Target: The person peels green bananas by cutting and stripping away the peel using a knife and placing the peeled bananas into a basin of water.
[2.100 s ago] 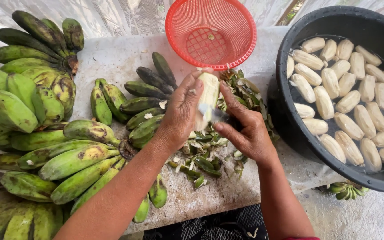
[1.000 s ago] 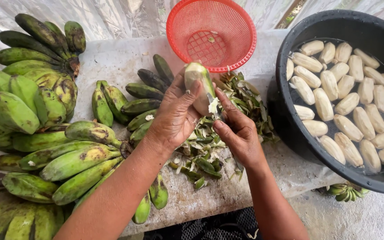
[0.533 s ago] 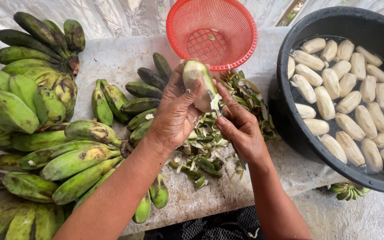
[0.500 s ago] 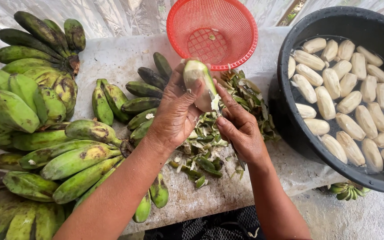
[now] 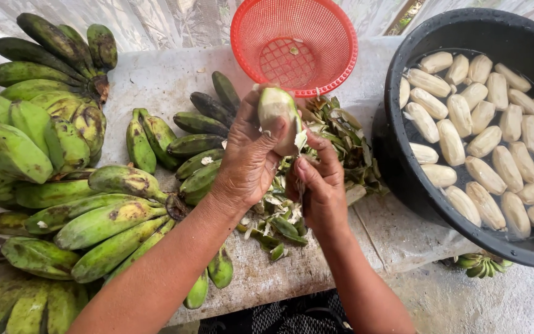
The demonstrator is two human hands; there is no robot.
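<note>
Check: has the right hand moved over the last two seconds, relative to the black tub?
Yes. The right hand has drawn left, away from the black tub and in closer under the half-peeled banana that the left hand holds.

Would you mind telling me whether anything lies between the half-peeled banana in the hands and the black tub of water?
Nothing visible blocks it. The left hand holds the banana up in the air, above the pile of peels; the tub stands open beside that pile, to the right.

Bunches of green bananas (image 5: 50, 179) crowd the left of the table (image 5: 162, 80), a red basket (image 5: 293, 43) sits far, and a black tub (image 5: 458, 37) of peeled bananas (image 5: 483, 142) fills the right.
</note>
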